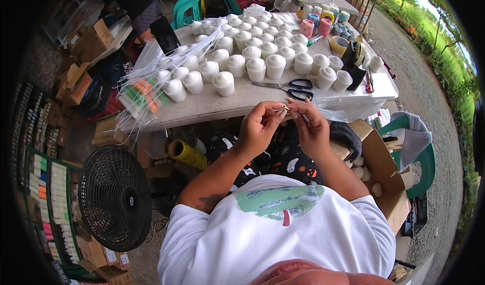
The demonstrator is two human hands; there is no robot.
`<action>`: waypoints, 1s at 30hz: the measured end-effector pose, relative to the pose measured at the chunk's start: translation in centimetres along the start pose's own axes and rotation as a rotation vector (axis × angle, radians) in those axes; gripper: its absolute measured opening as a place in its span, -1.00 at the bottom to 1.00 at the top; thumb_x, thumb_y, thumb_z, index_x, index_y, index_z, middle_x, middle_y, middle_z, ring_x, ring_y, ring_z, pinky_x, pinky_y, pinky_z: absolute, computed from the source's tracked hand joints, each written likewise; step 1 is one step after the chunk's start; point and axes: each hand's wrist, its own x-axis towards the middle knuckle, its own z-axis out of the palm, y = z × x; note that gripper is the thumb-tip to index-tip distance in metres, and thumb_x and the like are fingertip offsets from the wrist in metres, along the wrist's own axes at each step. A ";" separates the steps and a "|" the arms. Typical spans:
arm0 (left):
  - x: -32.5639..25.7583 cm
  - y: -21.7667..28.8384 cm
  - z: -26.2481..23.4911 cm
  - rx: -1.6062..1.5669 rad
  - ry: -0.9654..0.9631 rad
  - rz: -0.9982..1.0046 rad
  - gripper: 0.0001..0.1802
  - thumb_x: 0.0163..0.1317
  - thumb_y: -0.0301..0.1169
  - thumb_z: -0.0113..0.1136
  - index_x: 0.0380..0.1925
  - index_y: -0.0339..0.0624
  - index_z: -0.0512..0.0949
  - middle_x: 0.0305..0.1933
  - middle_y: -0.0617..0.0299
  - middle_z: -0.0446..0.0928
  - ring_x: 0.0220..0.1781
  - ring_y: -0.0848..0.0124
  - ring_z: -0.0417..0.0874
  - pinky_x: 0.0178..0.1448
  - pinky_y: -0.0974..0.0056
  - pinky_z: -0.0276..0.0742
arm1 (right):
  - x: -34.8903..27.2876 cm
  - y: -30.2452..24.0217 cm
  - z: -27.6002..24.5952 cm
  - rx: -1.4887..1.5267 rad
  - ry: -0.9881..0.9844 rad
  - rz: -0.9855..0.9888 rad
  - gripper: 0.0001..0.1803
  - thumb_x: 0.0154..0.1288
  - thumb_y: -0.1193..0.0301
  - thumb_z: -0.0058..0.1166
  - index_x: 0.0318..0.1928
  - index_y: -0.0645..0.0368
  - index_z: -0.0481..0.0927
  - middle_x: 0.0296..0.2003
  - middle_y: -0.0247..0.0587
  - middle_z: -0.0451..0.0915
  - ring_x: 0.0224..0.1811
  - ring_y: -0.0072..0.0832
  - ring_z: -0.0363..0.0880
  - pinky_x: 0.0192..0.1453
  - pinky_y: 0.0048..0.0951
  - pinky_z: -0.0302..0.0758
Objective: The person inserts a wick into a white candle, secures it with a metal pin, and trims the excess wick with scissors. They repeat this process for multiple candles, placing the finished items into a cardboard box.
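My left hand [258, 128] and my right hand [310, 127] meet just off the near table edge, above my lap. The fingertips of both are pinched together on a small whitish thing [286, 108], mostly hidden by the fingers and too small to name. Right beyond them on the table lie scissors [290, 85] with dark blue handles, their blades pointing left. Behind the scissors stand several rows of white cup-shaped pieces [255, 68] with domed tops. A bundle of long, thin white strands [151, 75] spreads over the table's left end and hangs off its edge.
A black fan [115, 198] stands at my left, near a yellow roll [187, 153]. To my right are an opened cardboard box [379, 169] with white pieces and a green chair [422, 169]. A black tape dispenser [354, 67] sits at the table's right. Other people are beyond the table.
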 end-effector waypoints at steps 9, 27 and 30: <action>2.0 2.8 -2.5 0.648 -0.265 0.140 -0.93 0.18 -0.48 0.10 -0.37 -0.25 0.49 -0.37 0.06 0.48 -0.29 0.00 0.54 -0.23 0.08 0.46 | 1.1 -0.4 -0.8 -0.299 -0.109 -0.023 -0.86 0.17 0.63 0.02 -0.26 0.22 0.56 -0.36 -0.17 0.56 -0.22 -0.22 0.55 0.02 -0.33 0.40; 1.7 1.7 -2.5 -0.295 -0.244 -0.007 -0.78 0.40 -0.35 -0.06 -0.04 -0.19 0.35 -0.16 0.36 0.39 -0.15 0.66 0.40 0.00 0.49 0.35 | 3.8 -2.4 -0.8 0.474 -0.441 0.388 -0.84 0.35 0.41 0.04 -0.20 0.25 0.57 -0.37 -0.42 0.60 -0.33 -0.75 0.47 -0.22 -0.67 0.42; 1.4 1.7 -2.3 -0.437 -0.237 -0.099 -0.77 0.40 -0.34 -0.05 -0.02 -0.18 0.35 -0.13 0.36 0.40 -0.12 0.66 0.41 0.03 0.48 0.33 | 3.7 -2.5 -0.5 0.448 -0.399 0.383 -0.85 0.34 0.43 0.04 -0.20 0.27 0.55 -0.37 -0.39 0.60 -0.32 -0.70 0.50 -0.18 -0.64 0.44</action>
